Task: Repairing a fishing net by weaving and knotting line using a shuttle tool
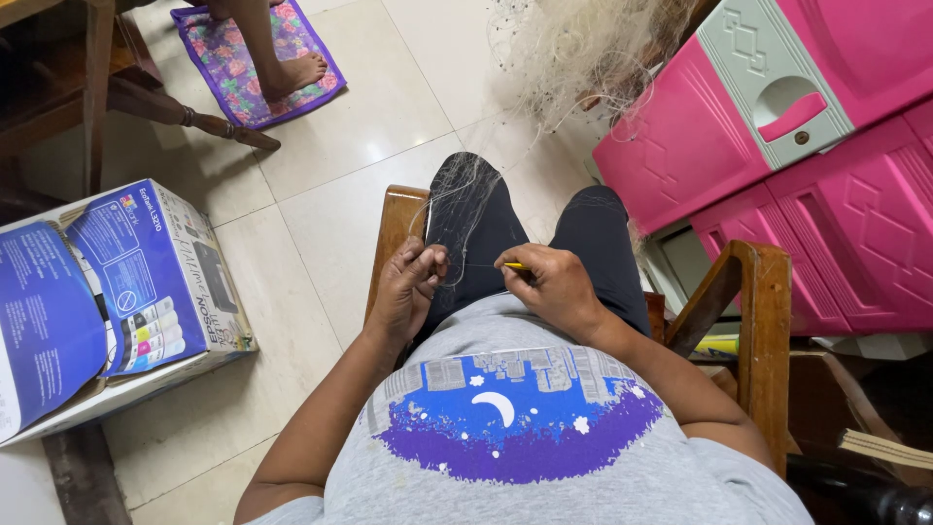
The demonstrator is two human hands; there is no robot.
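The person sits in a wooden chair (753, 292), legs in dark trousers stretched toward twelve o'clock. A fine pale fishing net (462, 209) drapes over the left thigh and runs up toward a tangled heap of net (593, 49) at about one o'clock, beside a pink plastic cabinet (777, 156) standing at two to three o'clock.

The left hand (406, 287) sits just left of centre, fingers curled and pressed together, pinching a gathered bit of the net mesh between thumb and fingertips. The right hand (556, 287) lies just right of it, near but apart, fingers closed around a thin yellow needle (516, 265) whose tip points toward the left hand at nine o'clock. A taut strand of thread appears to run between the two hands, though it is too fine to trace fully.

At nine o'clock a blue and white cardboard box (126, 282) rests on the tiled floor (321, 214). At eleven o'clock another person's bare foot (292, 73) stands on a floral mat (228, 58), next to dark wooden furniture legs (185, 112)
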